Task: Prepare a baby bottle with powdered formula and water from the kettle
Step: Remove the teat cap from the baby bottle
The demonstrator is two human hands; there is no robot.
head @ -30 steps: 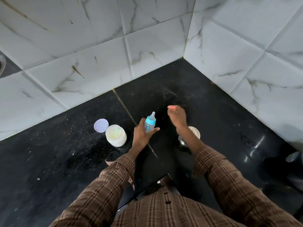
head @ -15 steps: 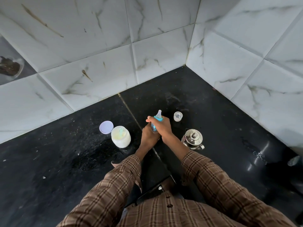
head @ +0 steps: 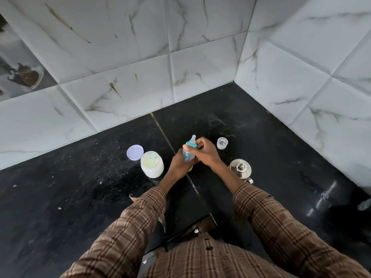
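Note:
A small clear baby bottle (head: 188,155) with a teal collar and a clear teat is held over the black counter. My left hand (head: 178,165) wraps its body from below. My right hand (head: 206,152) grips the teal collar at the top. An open white jar of formula powder (head: 152,164) with a teal scoop inside stands to the left, its pale purple lid (head: 135,152) lying flat behind it. A steel kettle (head: 241,168) with its lid on stands to the right. The bottle's clear cap (head: 222,143) sits on the counter behind the kettle.
The black stone counter (head: 80,197) fills a corner between two white marble-tiled walls (head: 140,67). Specks of powder dot the counter on the left. A wet patch (head: 322,195) glints at the right. Plaid sleeves fill the bottom of the view.
My right hand came over from above the kettle onto the bottle's collar. The kettle and the clear cap, hidden before, now show.

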